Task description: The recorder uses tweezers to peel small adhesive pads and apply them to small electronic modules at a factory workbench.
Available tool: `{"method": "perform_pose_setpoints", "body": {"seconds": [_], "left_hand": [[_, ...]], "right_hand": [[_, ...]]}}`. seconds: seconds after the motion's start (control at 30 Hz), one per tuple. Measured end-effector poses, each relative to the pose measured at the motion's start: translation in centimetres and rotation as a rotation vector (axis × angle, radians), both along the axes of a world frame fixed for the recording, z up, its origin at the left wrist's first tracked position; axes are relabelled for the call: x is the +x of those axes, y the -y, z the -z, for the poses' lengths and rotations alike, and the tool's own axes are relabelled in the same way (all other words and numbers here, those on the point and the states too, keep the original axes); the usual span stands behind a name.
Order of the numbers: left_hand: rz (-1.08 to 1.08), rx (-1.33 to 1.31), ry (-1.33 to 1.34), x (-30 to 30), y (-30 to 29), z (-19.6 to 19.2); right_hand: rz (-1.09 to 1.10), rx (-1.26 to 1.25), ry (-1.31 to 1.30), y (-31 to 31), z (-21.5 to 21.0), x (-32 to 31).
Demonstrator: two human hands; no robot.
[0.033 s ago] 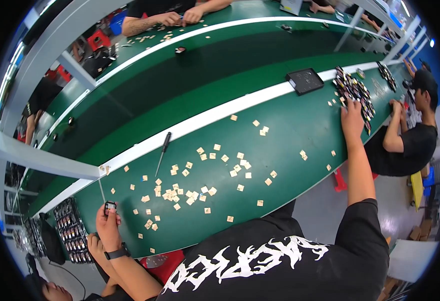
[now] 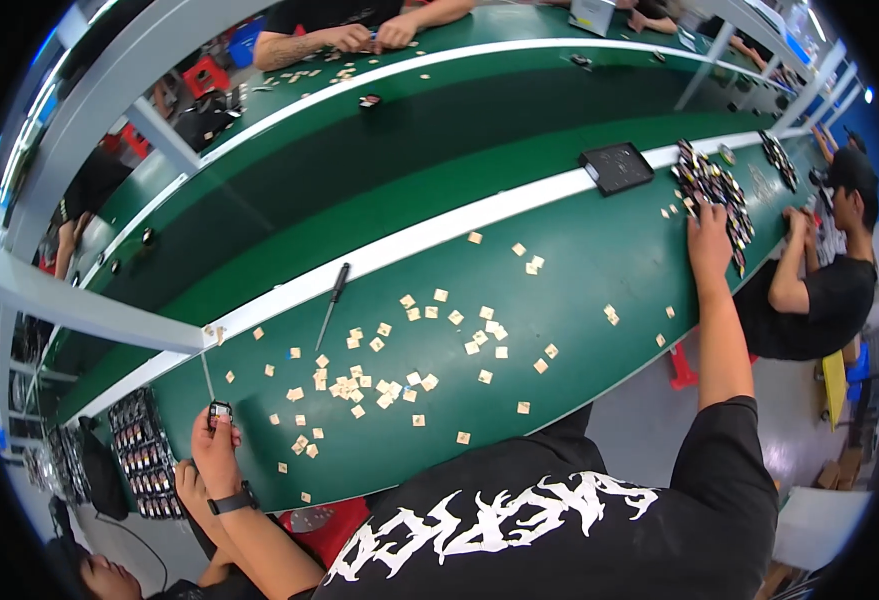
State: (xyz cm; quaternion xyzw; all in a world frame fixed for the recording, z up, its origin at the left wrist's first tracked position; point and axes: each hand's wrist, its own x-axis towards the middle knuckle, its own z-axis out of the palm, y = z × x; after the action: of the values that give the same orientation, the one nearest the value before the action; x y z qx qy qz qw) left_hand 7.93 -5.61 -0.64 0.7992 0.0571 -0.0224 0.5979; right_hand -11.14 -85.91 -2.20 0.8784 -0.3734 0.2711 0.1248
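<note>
Pinched upright in my left hand [image 2: 217, 455] is a small black watch-like case [image 2: 220, 409] with a pale face, at the left end of the green table. Far off to the right, my right hand [image 2: 709, 238] reaches to the near edge of a pile of small dark cases [image 2: 716, 190]. Its fingers are bent down among them, and what they grip, if anything, is hidden. Many small square tan pieces [image 2: 347, 386] lie scattered over the green tabletop [image 2: 589, 270] between my hands.
A screwdriver [image 2: 335, 300] lies by the white rail. A black tray [image 2: 616, 167] sits near the pile. Rows of packed cases [image 2: 142, 455] stand at the left, next to another person's hand [image 2: 189, 488]. Co-workers sit at right and across the belt [image 2: 439, 140].
The whole view has shifted very slightly. Both hands stay at the same places, the left one still with the watch-like case.
</note>
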Motion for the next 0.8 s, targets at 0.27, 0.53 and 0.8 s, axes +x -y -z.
{"method": "perform_pose_setpoints", "body": {"seconds": [0.27, 0.53, 0.8], "left_hand": [[-0.249, 0.262, 0.004, -1.0, -5.1, 1.3], [-0.344, 0.629, 0.006, -0.9, -5.4, 1.7], [-0.317, 0.95, 0.244, -1.9, -1.9, 0.1]], "right_hand": [[0.017, -0.011, -0.197, 4.2, 0.9, 1.8], [-0.001, -0.076, -0.122, 4.8, 1.2, 1.3], [-0.075, -0.155, -0.074, 4.6, 1.1, 0.1]]}}
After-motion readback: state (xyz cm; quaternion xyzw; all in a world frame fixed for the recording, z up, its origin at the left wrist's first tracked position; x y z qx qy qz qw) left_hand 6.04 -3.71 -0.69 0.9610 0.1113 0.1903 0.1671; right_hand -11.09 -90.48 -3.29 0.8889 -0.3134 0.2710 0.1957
